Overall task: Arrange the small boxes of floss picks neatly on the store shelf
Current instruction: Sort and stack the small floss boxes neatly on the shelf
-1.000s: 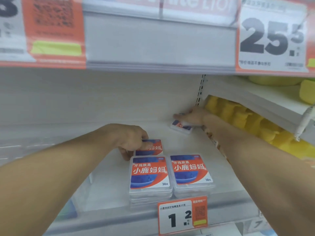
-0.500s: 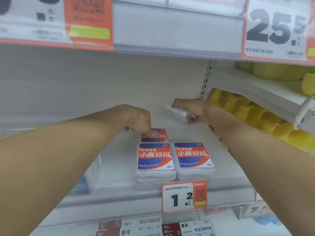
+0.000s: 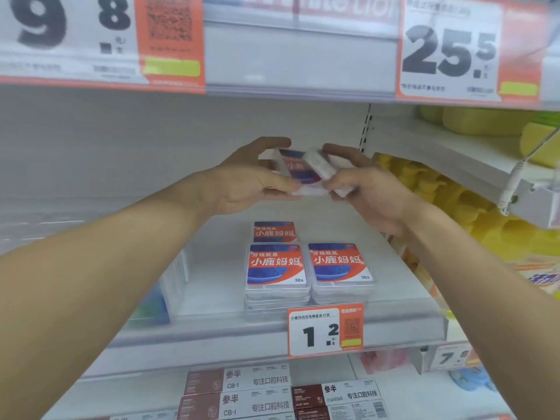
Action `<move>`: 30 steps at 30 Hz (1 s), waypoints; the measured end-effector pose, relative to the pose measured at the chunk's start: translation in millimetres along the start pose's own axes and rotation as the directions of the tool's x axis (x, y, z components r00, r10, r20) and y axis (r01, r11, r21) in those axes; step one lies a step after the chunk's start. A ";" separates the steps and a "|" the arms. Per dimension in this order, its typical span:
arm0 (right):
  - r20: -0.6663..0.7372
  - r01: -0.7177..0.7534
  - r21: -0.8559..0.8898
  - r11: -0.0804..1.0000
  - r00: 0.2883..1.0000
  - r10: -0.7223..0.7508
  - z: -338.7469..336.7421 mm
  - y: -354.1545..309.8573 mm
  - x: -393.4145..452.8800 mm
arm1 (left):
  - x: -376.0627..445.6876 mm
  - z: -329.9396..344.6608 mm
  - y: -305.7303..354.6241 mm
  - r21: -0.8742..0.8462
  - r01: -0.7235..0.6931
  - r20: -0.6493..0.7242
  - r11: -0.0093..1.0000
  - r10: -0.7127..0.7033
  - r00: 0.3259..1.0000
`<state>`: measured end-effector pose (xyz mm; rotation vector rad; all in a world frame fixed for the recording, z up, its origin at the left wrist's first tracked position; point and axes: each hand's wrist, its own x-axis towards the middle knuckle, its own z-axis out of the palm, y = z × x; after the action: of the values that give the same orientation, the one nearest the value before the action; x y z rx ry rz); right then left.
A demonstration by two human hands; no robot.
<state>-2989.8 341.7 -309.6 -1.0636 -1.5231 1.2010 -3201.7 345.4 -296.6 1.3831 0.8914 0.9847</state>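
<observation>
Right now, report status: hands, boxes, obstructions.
Both hands, left hand and right hand, grip floss boxes above shelf. Two front stacks squared. Nothing blocking.

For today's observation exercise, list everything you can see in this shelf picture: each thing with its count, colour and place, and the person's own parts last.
held floss boxes: blurred, seemingly two, clear with red-blue label, above the shelf between both hands
front left stack: one stack, red-blue label, shelf front
front right stack: one stack, same label, touching the left stack
rear box: one, behind the left stack
shelf: one, white
price tag 1.2: one, orange-white, shelf edge
price tag 25.5: one, upper rail, right
yellow goods: several, right bay
toothpaste boxes: several, maroon-white, lower shelf
left hand: grips the boxes
right hand: grips the boxes
</observation>
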 end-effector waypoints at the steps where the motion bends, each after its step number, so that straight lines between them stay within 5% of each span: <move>1: -0.049 0.028 0.007 1.000 0.998 -0.028 -5.5 -1.3 -4.3 | -0.6 -0.5 -0.4 -0.003 0.012 -0.008 1.000 -0.012 1.000; 3: -0.093 0.105 -0.215 0.971 0.988 -0.127 -11.9 -4.1 -12.5 | -0.8 2.3 -1.5 -0.001 0.031 -0.027 1.000 -0.031 0.999; 6: -0.006 0.194 -0.632 0.750 0.967 -0.255 -8.4 -5.2 -18.0 | -0.7 12.2 -0.8 -0.056 0.059 -0.018 0.997 -0.060 0.998; 12: 0.118 0.261 -0.734 0.627 0.958 -0.262 -2.9 -17.7 -17.5 | -1.5 27.1 3.1 0.030 -0.031 -0.010 0.999 0.031 0.999; 14: 0.146 0.218 -0.629 0.746 0.976 -0.162 -5.7 -23.8 -16.8 | -2.1 29.2 3.6 0.031 -0.066 -0.008 0.997 0.067 0.998; 17: 0.252 0.041 -0.175 0.984 0.968 0.004 -12.6 -29.2 -14.5 | -1.5 34.9 4.2 -0.011 -0.125 -0.001 0.992 0.125 0.992; 21: 0.158 -0.057 -0.108 0.993 0.985 0.074 -16.1 -20.6 -1.4 | 2.4 37.0 4.5 0.170 -0.072 -0.020 0.983 0.076 0.997; 24: 0.065 -0.168 -0.195 0.966 0.981 0.183 -19.8 -3.3 10.9 | 1.9 32.5 5.0 0.553 0.090 -0.091 0.828 -0.048 0.995; 27: -0.028 -0.322 -0.229 0.919 0.945 0.324 -20.1 13.4 18.6 | -1.5 15.6 -1.6 0.856 0.202 -0.128 0.476 -0.183 0.975; 28: -0.037 -0.373 -0.239 0.897 0.926 0.375 -19.2 19.6 20.6 | -2.8 9.4 -6.4 0.904 0.219 -0.137 0.367 -0.236 0.962; 30: -0.031 -0.466 -0.242 0.851 0.880 0.474 -16.3 31.4 23.1 | -4.3 -1.7 -16.7 0.887 0.321 -0.192 0.332 -0.366 0.911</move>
<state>-2976.3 372.4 -335.3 -1.6637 -1.5043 1.3812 -3204.2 342.9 -313.6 1.9623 1.7688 0.0132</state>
